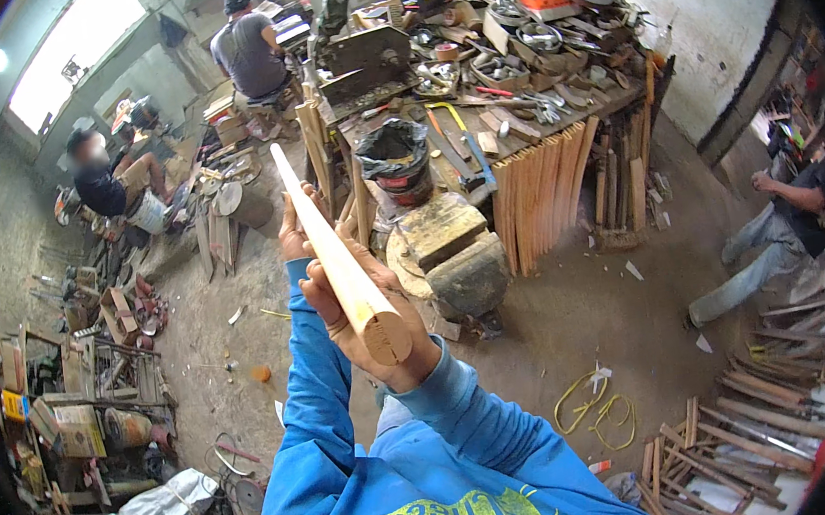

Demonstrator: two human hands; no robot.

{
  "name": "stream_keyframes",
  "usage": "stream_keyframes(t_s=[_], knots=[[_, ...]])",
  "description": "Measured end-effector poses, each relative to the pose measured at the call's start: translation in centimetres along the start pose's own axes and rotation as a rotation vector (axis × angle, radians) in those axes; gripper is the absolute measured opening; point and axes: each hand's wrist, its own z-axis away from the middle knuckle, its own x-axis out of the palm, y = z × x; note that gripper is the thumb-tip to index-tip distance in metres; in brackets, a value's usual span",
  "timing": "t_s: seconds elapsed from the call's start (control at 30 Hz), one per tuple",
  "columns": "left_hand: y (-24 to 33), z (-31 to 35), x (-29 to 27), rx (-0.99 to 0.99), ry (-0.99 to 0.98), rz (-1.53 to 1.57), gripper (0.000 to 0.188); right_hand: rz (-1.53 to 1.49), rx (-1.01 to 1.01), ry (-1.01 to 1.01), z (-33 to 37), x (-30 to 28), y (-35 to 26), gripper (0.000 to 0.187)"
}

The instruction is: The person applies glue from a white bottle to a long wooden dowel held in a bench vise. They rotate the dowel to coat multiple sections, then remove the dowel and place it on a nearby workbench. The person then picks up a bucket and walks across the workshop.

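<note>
Far left: cluttered wooden-and-metal shelving (86, 352) with cans and boxes; crumpled white sack (163, 510) lower down. Beyond, a seated person in a dark top (102, 188) and another in a grey shirt (248, 52) at the back.

Centre-left: left hand (291, 232), blue-sleeved, is at the farther stretch of the pole, fingers along its left side; how tightly they wrap cannot be told, the underside being hidden.

Centre: round pale wooden pole (327, 241), held in the air, far end pointing away, near end face toward the wearer. Right hand (339, 327) is cupped under the near part, fingers half-curled up its left side, bearing the pole rather than clenching it.

Right of the pole: bucket lined with a black plastic bag (396, 159), bulky worn brown-and-grey bench vise (465, 277), neither touched; then a row of upright reddish wooden slats (546, 188). Far right: person in dark top and jeans (818, 195), heap of brown wooden sticks (725, 456).

Judgement: step in hand looks like holding up the pole, perhaps checking it lengthwise. Next move calls for both hands keeping it supported, with any turn or lowering kept clear of the vise.
</note>
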Motion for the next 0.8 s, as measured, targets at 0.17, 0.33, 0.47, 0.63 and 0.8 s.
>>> stream_keyframes(t_s=[0.17,0.33,0.47,0.63,0.8], knots=[[0.1,0.1,-0.1,-0.008,-0.185,0.095,0.071,0.075,0.014,0.118,-0.8,-0.6,0.6,0.040],[-0.2,2.0,-1.1,-0.090,-0.343,0.178,0.077,0.199,-0.040,0.213,-1.4,-2.5,1.1,0.046],[0.7,1.7,-3.1,-0.074,-0.163,0.215,0.055,0.030,-0.035,0.026,-2.6,-4.9,1.5,0.044],[5.1,0.7,-4.9,0.165,0.520,-0.192,0.030,0.959,-0.418,0.228,-0.8,-5.2,2.6,0.032],[6.2,3.9,-5.8,0.062,0.956,-0.327,0.023,2.059,-0.763,0.183,0.4,-2.3,-2.5,0.061]])
